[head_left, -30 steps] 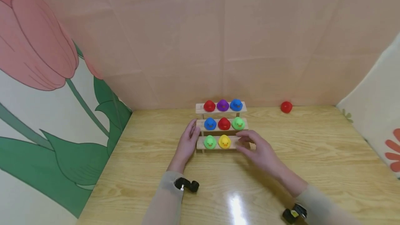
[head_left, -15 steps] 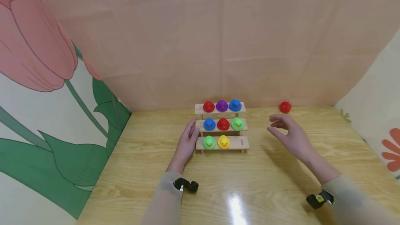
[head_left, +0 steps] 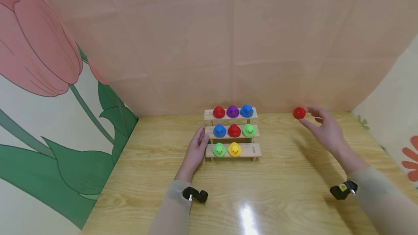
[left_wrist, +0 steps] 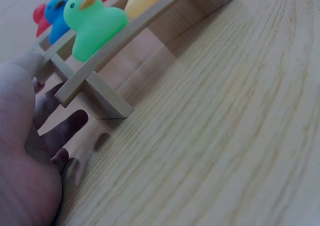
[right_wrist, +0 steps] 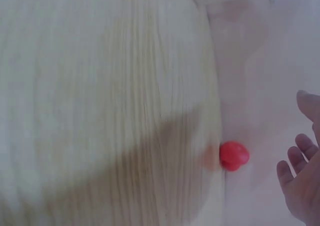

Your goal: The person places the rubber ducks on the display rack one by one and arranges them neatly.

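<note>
My left hand [head_left: 196,146] rests along the left end of a three-step wooden rack [head_left: 251,150]. In the left wrist view its fingers [left_wrist: 65,131] reach past the end of the lowest step, close to its leg. On that step sit a green rubber duck [head_left: 219,149] and a yellow duck [head_left: 234,149], with bare wood to their right. My right hand [head_left: 326,130] hovers at the back right, thumb and fingers spread. Just left of its fingertips, a lone red rubber duck [head_left: 299,113] lies on the table by the back wall.
The middle step carries a blue duck [head_left: 219,131], a red duck [head_left: 234,131] and a green duck [head_left: 249,131]. On the top step are a red, a purple [head_left: 233,111] and a blue duck. A pink cloth wall [head_left: 183,64] bounds the wooden table [head_left: 156,177] behind.
My right hand has left the right end of the lowest step and moved right and back to the lone red duck. The left hand and rack have stayed put.
</note>
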Motion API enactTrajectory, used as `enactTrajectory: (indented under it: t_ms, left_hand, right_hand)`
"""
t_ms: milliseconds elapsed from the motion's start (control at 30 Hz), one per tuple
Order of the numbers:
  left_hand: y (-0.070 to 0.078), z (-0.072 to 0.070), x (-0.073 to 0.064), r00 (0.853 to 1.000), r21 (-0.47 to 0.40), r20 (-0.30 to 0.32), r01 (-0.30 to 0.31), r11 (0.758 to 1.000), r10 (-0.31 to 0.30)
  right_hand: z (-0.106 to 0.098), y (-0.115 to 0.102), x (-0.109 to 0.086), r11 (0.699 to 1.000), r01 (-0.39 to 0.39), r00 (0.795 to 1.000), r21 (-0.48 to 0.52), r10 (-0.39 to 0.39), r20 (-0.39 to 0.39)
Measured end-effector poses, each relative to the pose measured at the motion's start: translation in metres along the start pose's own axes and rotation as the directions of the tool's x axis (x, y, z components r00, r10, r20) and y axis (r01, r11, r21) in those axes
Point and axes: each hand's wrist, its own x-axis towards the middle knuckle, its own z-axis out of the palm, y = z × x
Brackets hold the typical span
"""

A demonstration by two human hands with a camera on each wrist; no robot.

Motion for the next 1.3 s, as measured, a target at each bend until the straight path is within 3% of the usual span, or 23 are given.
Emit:
enactTrajectory:
  t_ms: [533,867,1067,1300]
  left_hand:
    - [-0.003,0.002,-0.001,1.000,0.014,-0.001,-0.015,1.000,0.015]
    - [-0.004,0.000,0.002,1.000,0.033,-0.001,-0.005,0.999,0.005]
    - [-0.003,0.001,0.002,1.000,0.019,0.003,-0.016,1.000,0.016]
    - [-0.003,0.001,0.002,1.000,0.008,0.002,-0.014,1.000,0.014]
  right_hand:
    - [0.001,0.039,0.033,0.996,-0.090,0.993,-0.009,0.090,0.071]
    - [0.017,0.063,0.040,0.993,-0.111,0.977,-0.030,0.114,0.178]
    - [0.026,0.073,0.044,0.996,-0.092,0.981,0.000,0.090,0.173]
    - [0.034,0.066,0.050,0.998,0.024,0.983,0.051,-0.033,0.182]
